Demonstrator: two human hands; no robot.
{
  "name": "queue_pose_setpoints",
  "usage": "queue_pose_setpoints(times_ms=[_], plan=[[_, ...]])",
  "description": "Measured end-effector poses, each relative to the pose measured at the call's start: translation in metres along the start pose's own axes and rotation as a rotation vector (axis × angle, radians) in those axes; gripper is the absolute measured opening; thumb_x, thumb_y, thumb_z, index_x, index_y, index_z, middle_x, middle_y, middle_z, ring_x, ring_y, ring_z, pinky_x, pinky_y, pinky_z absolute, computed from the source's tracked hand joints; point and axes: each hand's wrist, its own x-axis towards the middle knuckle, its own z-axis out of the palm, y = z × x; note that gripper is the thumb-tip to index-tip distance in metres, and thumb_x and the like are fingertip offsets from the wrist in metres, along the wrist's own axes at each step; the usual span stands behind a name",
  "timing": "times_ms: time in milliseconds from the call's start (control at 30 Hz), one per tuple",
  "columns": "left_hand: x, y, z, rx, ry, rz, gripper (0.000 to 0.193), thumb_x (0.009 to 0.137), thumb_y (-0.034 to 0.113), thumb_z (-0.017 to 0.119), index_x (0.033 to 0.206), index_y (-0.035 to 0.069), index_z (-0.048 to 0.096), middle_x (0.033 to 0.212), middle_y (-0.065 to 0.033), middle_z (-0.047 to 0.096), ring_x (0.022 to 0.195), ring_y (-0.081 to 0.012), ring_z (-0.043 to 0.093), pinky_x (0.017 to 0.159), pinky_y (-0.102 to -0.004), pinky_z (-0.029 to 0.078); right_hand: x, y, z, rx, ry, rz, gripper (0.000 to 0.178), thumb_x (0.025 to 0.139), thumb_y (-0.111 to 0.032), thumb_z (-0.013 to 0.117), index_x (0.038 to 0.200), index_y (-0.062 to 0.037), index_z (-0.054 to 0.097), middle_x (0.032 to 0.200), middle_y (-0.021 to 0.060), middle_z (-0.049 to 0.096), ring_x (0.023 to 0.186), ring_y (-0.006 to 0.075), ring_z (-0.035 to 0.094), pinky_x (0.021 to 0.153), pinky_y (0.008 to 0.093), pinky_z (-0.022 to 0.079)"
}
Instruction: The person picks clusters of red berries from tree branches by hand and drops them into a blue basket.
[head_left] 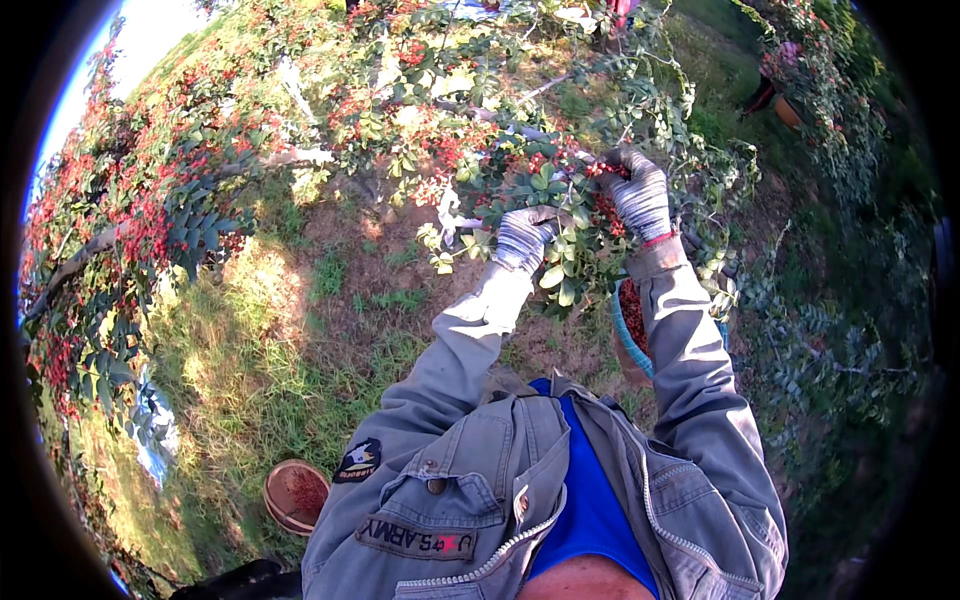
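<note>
Both my hands wear grey striped knit gloves with dark fingers and are raised into a leafy branch hung with small red berries. My left hand (526, 238) is closed at the near side of the branch (545, 185), its fingertips among the green leaves. Higher and to the right, my right hand (640, 192) is bent inward with its fingers closed at a cluster of red berries (600, 168). More berries (607, 215) hang just below it. Leaves partly cover the fingertips of both hands.
Under my right forearm stands a blue-rimmed basket (619, 320) holding red berries. A round basket (270, 490) with berries sits on the grass at lower left. Berry-laden branches (130, 220) fill the left side. Another person (780, 65) is at far right beside an orange-brown container (787, 112).
</note>
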Motion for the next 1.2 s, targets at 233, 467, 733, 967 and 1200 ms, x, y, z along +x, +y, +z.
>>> queue_pose_setpoints(times_ms=[233,467,733,967,1200], plan=[[-0.003,0.011,-0.001,0.076,0.021,0.007,0.012,0.081,0.003,0.067,0.092,0.001,0.07,0.087,-0.0064,0.071,0.076,-0.0101,0.062,0.07,-0.0253,0.05,0.029,0.039,0.013,0.072,0.037,0.156,0.016,0.08,-0.004,0.07,0.095,-0.0011,0.067,0.082,0.0038,0.068,0.07,0.0093,0.059,0.065,0.0264,0.05],[0.003,-0.018,-0.023,-0.272,-0.019,-0.107,0.02,0.077,0.004,0.072,0.096,0.0,0.069,0.089,-0.008,0.07,0.078,-0.0154,0.063,0.073,-0.0284,0.051,0.027,0.018,0.004,0.328,0.122,0.263,0.022,0.082,-0.01,0.069,0.102,-0.0012,0.066,0.088,0.0048,0.068,0.073,0.0116,0.061,0.066,0.026,0.051],[-0.009,-0.021,-0.039,0.004,-0.014,-0.097,0.022,0.076,0.005,0.072,0.098,0.0,0.069,0.09,-0.0083,0.07,0.079,-0.0151,0.063,0.074,-0.0283,0.051,0.008,0.013,-0.012,0.113,-0.094,0.21,0.033,0.079,-0.009,0.072,0.111,-0.0054,0.066,0.093,0.0048,0.068,0.08,0.0117,0.06,0.075,0.027,0.05],[-0.016,-0.043,-0.041,0.514,0.022,0.026,0.025,0.075,0.005,0.073,0.099,0.0,0.069,0.091,-0.0085,0.07,0.079,-0.0149,0.063,0.075,-0.0283,0.051,0.01,0.023,-0.011,0.15,0.097,0.185,0.03,0.075,-0.011,0.074,0.103,-0.0024,0.068,0.091,0.0122,0.07,0.08,0.0167,0.065,0.073,0.03,0.052],[-0.031,-0.058,-0.041,0.622,0.037,-0.026,0.026,0.076,0.005,0.073,0.101,0.0,0.068,0.093,-0.0085,0.069,0.082,-0.0142,0.063,0.076,-0.0278,0.051,0.026,0.034,-0.006,-0.116,-0.144,0.008,0.033,0.074,-0.012,0.071,0.108,-0.0117,0.068,0.092,0.0132,0.07,0.083,0.0221,0.067,0.078,0.0311,0.052]])
